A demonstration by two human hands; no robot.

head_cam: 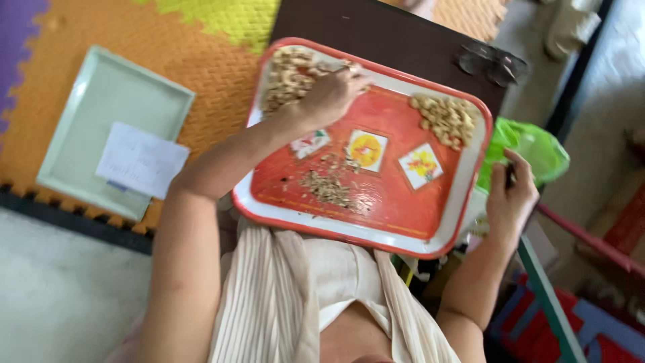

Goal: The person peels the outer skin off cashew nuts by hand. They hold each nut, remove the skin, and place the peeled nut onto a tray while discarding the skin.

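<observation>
Two hands at a red tray (pixel 376 222) of nuts.
Left hand (pixel 330 94) curls loosely over the nut pile (pixel 287 77) beneath its fingers; right hand (pixel 510 198) pinches a small dark tool beside the tray's edge.

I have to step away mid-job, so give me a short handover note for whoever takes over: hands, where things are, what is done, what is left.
Left hand: reaching into the nut pile at the far left corner of the red tray, fingers closed around something small; what it is cannot be told.
Right hand: off the tray at its right edge, by the green bag, gripping a small dark object.
Done: a smaller pile of nuts sits at the far right corner; husk scraps lie mid-tray.
Left: the left pile looks largely unworked.
</observation>
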